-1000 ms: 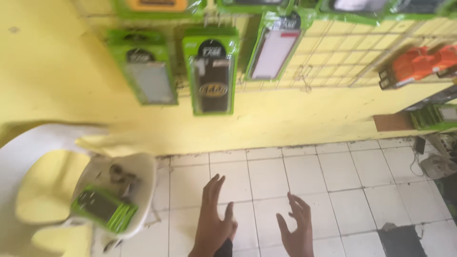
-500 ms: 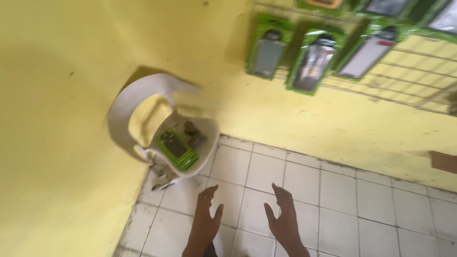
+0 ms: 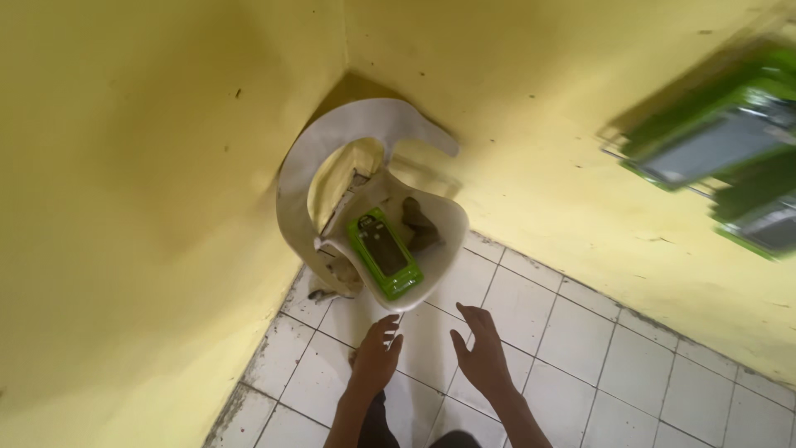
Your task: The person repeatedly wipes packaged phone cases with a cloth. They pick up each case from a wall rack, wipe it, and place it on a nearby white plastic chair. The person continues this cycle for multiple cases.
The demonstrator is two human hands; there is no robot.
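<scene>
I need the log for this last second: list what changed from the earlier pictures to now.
The view swung left into the corner, and the white chair now sits just ahead. Both empty hands, left hand and right hand, came close to its seat edge. The green package and the dark object stayed on the seat.

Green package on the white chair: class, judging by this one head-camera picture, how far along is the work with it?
Done: nothing visibly. The green package lies flat on the seat of the white plastic chair, beside a dark object. In hand: nothing; the left hand and right hand are open and empty, stretched toward the seat's front edge. Left: the package is not yet touched.
</scene>
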